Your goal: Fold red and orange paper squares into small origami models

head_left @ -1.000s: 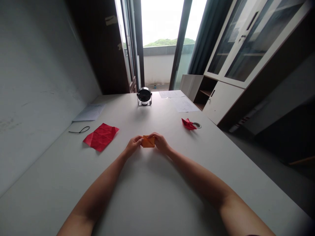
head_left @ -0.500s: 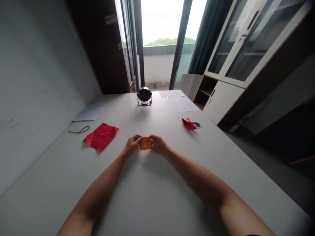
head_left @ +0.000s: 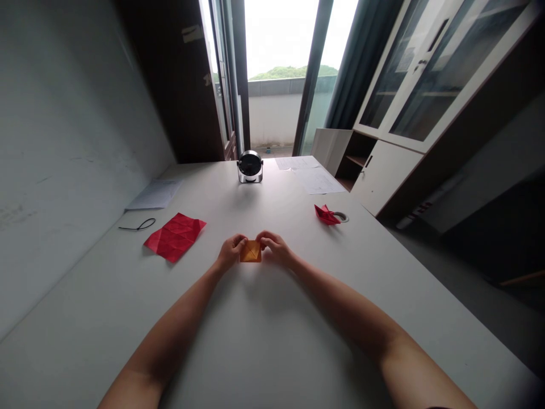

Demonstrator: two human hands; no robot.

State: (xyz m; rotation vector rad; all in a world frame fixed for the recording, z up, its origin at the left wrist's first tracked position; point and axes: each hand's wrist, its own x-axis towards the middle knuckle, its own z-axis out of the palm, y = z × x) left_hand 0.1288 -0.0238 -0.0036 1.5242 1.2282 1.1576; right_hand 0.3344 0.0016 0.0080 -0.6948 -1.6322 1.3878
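A small folded orange paper [head_left: 251, 251] is held between my hands above the middle of the white table, its diagonal creases facing up. My left hand [head_left: 232, 250] pinches its left edge with thumb and fingers. At the upper right corner, my right hand [head_left: 273, 247] has its fingers closed on the paper. Left of my hands lies a creased red paper sheet [head_left: 175, 237], spread flat. A folded red paper shape [head_left: 327, 215] rests to the right, touching or very near a white ring [head_left: 342, 217].
The white table [head_left: 255, 341] carries a round black device on a silver stand [head_left: 250, 166] at its far edge. Paper sheets lie at back left [head_left: 154, 194] and back right [head_left: 319, 179]. A black loop [head_left: 138, 225] is near the left wall. Cabinets stand at right.
The orange paper now shows diagonal creases and sits more level. The fingers of my right hand have drawn back from its middle to its right edge.
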